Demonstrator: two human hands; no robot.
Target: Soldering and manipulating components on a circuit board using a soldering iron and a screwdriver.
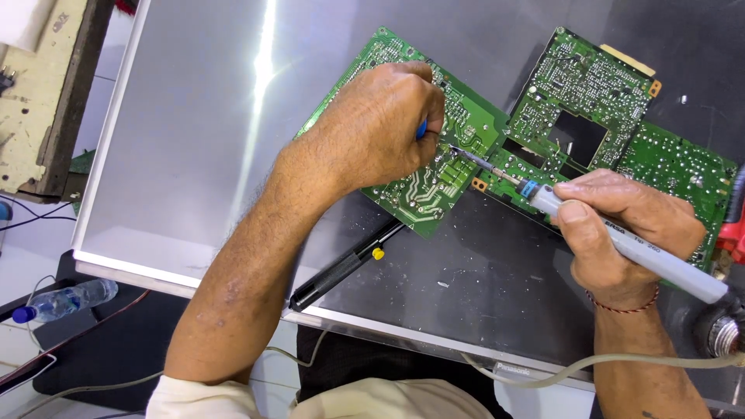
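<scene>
Right hand (621, 229) grips the soldering iron (613, 237), tip on the green board (423, 147); left hand (380, 128) pinches a blue tool (421, 129); joint unfinished.

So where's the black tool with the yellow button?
In the head view, the black tool lies on the grey panel, under the left forearm, its tip by the near edge of the green board.

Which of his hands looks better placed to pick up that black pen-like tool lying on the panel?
Probably the left hand: it hovers just above the black tool, holding only something small and blue. The right hand grips the soldering iron.
</scene>
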